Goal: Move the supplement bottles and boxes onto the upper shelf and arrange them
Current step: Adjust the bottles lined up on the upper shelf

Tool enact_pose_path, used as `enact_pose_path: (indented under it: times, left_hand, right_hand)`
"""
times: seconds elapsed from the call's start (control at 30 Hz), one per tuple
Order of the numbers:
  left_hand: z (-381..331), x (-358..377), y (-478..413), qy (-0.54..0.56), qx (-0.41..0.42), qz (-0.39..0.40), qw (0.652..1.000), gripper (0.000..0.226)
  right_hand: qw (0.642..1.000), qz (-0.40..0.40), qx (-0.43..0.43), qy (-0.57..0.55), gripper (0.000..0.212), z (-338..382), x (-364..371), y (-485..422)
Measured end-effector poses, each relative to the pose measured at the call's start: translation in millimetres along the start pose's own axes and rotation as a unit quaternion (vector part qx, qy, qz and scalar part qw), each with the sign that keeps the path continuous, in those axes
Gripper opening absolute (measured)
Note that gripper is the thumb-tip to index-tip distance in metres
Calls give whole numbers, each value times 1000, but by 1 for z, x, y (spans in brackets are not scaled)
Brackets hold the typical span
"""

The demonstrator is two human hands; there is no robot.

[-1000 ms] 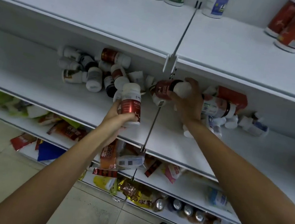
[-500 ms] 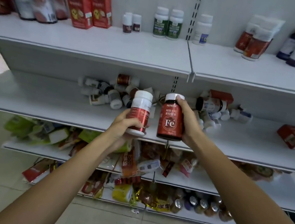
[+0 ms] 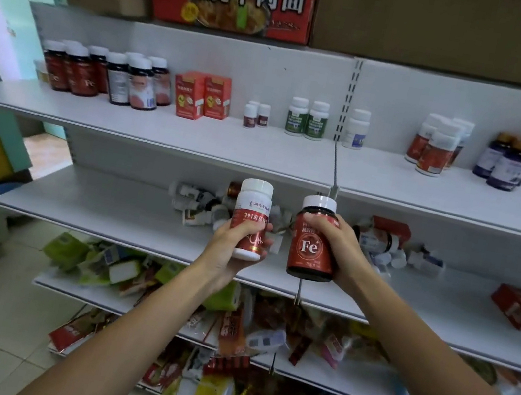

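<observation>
Head view: my left hand (image 3: 226, 247) is curled round a white-and-red bottle (image 3: 252, 213), and my right hand (image 3: 344, 247) grips a dark red Fe bottle (image 3: 310, 251). A second ago both were down at the jumbled pile (image 3: 202, 204) on the middle shelf. Now they are raised upright, just below the upper shelf (image 3: 159, 130). Matching Fe bottles (image 3: 75, 74) stand at its left end, a likely destination.

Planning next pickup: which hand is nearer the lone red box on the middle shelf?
Right. The right hand sits left of the red box; the left hand lies farther left.
</observation>
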State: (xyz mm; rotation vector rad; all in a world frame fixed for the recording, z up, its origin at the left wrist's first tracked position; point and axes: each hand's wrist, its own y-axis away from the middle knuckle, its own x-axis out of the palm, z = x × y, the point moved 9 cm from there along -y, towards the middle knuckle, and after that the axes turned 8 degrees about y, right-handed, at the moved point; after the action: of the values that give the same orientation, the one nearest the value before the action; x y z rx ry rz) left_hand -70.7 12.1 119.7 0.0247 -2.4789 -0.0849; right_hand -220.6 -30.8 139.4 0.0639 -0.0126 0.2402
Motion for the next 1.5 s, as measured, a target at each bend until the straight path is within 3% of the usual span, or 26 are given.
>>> enact_pose_path:
  times: [0.3,0.43,0.57,0.7,0.77,0.93,1.13,1.33,1.5]
  left_hand:
    - [-62,-42,19,-70,80,-60,993,29]
    - [-116,-79,20,-91,122,-76,985,39]
    - [-179,-129,17,-142,164,-96,972,25]
    - [-250,-185,16,-250,216,-128,935,31]
    - [-282,-218,13,-276,225,-141,924,33]
    - [-352,-297,1,-267,226,-155,924,26]
    - [-400,-366,-17,-222,224,-162,935,21]
    - [-428,-406,-46,-164,226,-170,945,15]
    - [-447,-437,-66,-168,206,-181,947,20]
  right_hand:
    - [995,51,-86,29,20,40,61,-13]
    - [990,87,-100,56,27,56,122,-40]
    - [984,110,-129,49,29,71,199,-76]
    - [979,89,-183,3,54,92,287,-117]
    - [976,68,-205,-17,52,103,334,-137]
    - [978,39,-200,-34,37,111,439,-193]
    - [981,41,-183,-41,52,111,517,-242]
    - [938,87,-298,157,70,127,584,-280]
    - [901,33,-319,292,81,131,616,-324]
